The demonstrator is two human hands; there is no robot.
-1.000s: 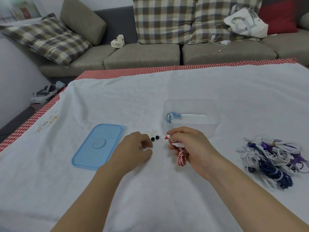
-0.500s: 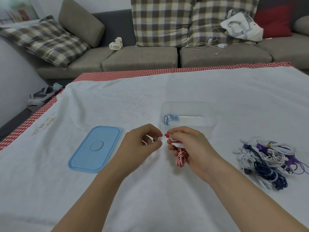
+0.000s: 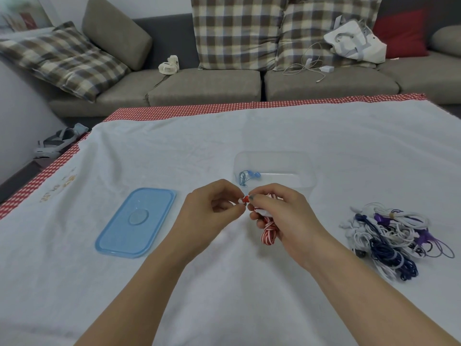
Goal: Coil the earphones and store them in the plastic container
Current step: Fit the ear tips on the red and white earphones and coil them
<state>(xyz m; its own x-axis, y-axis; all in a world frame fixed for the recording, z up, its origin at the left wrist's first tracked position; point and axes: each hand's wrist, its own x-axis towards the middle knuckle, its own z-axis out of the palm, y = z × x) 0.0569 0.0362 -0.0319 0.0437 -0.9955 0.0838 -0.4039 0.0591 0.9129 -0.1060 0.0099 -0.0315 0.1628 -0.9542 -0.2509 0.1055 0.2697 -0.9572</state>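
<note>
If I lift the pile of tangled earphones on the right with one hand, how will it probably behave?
The pile of earphones would likely sag and droop, since it is thin, loosely looped cords. It probably comes up as one clump, because white, navy and purple cords cross each other. Loose loops at its right edge may trail and catch on the tablecloth. It looks light.

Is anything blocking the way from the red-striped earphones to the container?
Nothing visible. The right hand holds the red-striped earphones just in front of the plastic container, which is open; its blue lid lies off to the left.
</note>
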